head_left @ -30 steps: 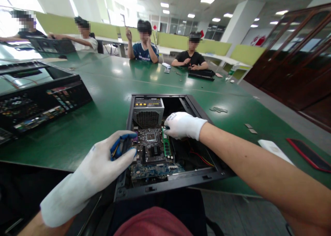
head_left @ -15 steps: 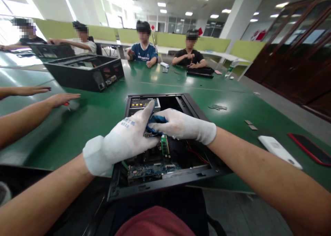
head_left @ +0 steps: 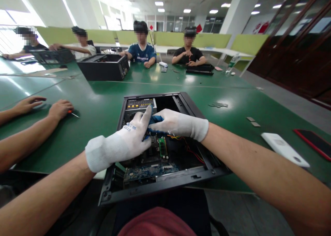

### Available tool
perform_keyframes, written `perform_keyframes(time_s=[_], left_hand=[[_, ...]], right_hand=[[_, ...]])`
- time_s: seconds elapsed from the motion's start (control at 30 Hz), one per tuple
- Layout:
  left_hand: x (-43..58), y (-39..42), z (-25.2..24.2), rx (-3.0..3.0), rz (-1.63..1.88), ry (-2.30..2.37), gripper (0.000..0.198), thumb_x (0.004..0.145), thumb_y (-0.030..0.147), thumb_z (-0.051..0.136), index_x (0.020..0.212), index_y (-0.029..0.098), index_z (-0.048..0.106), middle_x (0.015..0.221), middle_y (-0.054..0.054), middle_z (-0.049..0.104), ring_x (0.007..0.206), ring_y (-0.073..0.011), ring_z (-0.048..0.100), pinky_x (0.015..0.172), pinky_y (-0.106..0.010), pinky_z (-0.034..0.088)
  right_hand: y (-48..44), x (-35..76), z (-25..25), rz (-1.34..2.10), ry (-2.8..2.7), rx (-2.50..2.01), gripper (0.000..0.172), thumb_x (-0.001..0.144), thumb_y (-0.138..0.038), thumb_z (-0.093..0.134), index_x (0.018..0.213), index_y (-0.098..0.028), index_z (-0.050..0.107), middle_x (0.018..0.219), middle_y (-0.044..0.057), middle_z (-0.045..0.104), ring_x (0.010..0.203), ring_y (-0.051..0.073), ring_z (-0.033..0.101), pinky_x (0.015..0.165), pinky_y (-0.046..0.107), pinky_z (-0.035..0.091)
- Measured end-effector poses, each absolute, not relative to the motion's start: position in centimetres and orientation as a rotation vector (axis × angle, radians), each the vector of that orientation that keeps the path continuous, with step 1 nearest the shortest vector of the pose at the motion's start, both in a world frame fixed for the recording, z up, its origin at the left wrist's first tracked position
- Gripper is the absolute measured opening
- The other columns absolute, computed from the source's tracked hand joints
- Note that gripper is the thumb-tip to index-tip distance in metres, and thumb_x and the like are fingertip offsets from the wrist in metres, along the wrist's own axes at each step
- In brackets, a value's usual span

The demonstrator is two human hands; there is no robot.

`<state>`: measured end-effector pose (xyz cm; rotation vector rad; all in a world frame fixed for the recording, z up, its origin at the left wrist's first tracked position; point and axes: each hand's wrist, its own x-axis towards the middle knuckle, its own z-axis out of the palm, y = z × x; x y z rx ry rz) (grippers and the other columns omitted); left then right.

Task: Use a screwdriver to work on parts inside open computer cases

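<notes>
An open black computer case (head_left: 155, 187) lies on its side in front of me. My left hand (head_left: 136, 132), in a white glove with a blue palm, is over the middle of the case. Its fingers stretch forward and its thumb is apart. From the right, my gloved right hand (head_left: 168, 122) meets it, thumb and fingers bent together; what they hold, if anything, is hidden. Below the hands I see a green memory stick (head_left: 162, 147) upright in the motherboard and a blue circuit card (head_left: 147, 172) near the front edge. A labelled power supply (head_left: 141, 104) sits at the back.
At left, a neighbour's hand (head_left: 60, 110) has a screwdriver (head_left: 73, 114). Right of the case are metal slot covers (head_left: 219, 105), small grey pieces (head_left: 253, 121), a white device (head_left: 283, 148) and a red-edged phone (head_left: 314, 143). Another case (head_left: 103, 67) stands across the green table.
My left hand has drawn slightly back and down, showing more of the case interior. The far case has been turned and shifted right. The neighbour's hands at left have lowered and curled.
</notes>
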<state>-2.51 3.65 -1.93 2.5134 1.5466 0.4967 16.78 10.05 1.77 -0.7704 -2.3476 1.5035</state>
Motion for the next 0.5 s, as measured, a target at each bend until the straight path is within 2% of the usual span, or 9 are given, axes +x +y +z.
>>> perform_keyframes(time_s=[0.13, 0.27, 0.33, 0.43, 0.5], left_hand=[[-2.5, 3.8, -1.9, 2.522, 0.466, 1.488, 0.092, 0.086, 0.025, 0.052, 0.165, 0.013, 0.006, 0.151, -0.024, 0.042, 0.144, -0.0377, 0.044, 0.117, -0.055, 0.04], [-2.1, 3.8, -1.6, 2.504, 0.47, 1.522, 0.088, 0.086, 0.03, 0.054, 0.162, 0.01, 0.014, 0.151, -0.024, 0.045, 0.144, -0.0371, 0.046, 0.119, -0.055, 0.039], [-1.8, 3.8, -1.3, 2.499, 0.543, 1.575, 0.084, 0.085, 0.032, 0.06, 0.158, 0.011, 0.025, 0.151, -0.022, 0.047, 0.142, -0.0359, 0.047, 0.118, -0.053, 0.04], [-1.4, 3.8, -0.7, 2.471, 0.606, 1.671, 0.058, 0.085, 0.034, 0.065, 0.137, 0.014, 0.051, 0.135, -0.017, 0.061, 0.127, -0.0332, 0.059, 0.111, -0.051, 0.048], [-1.3, 3.7, -0.4, 2.474, 0.582, 1.699, 0.045, 0.087, 0.037, 0.064, 0.125, 0.015, 0.059, 0.125, -0.015, 0.066, 0.118, -0.032, 0.064, 0.106, -0.049, 0.051]], right_hand=[[10.1, 16.9, 1.8, 1.451, -2.378, -0.765, 0.015, 0.079, -0.026, 0.062, 0.07, -0.015, 0.057, 0.066, -0.004, 0.05, 0.064, 0.01, 0.042, 0.06, 0.025, 0.037], [10.0, 17.1, 2.1, 1.434, -2.362, -0.85, 0.013, 0.077, -0.02, 0.061, 0.067, -0.015, 0.056, 0.063, -0.004, 0.05, 0.062, 0.009, 0.041, 0.059, 0.025, 0.036], [10.1, 17.3, 2.2, 1.441, -2.326, -0.895, 0.015, 0.077, -0.017, 0.06, 0.063, -0.016, 0.052, 0.062, -0.005, 0.048, 0.061, 0.009, 0.04, 0.058, 0.025, 0.035], [10.4, 17.5, 2.2, 1.418, -2.295, -0.973, 0.021, 0.078, -0.017, 0.059, 0.06, -0.018, 0.05, 0.06, -0.005, 0.046, 0.06, 0.009, 0.038, 0.056, 0.025, 0.034], [10.6, 17.6, 2.2, 1.372, -2.321, -1.012, 0.02, 0.08, -0.02, 0.06, 0.062, -0.018, 0.052, 0.061, -0.004, 0.048, 0.06, 0.01, 0.038, 0.056, 0.026, 0.034]])
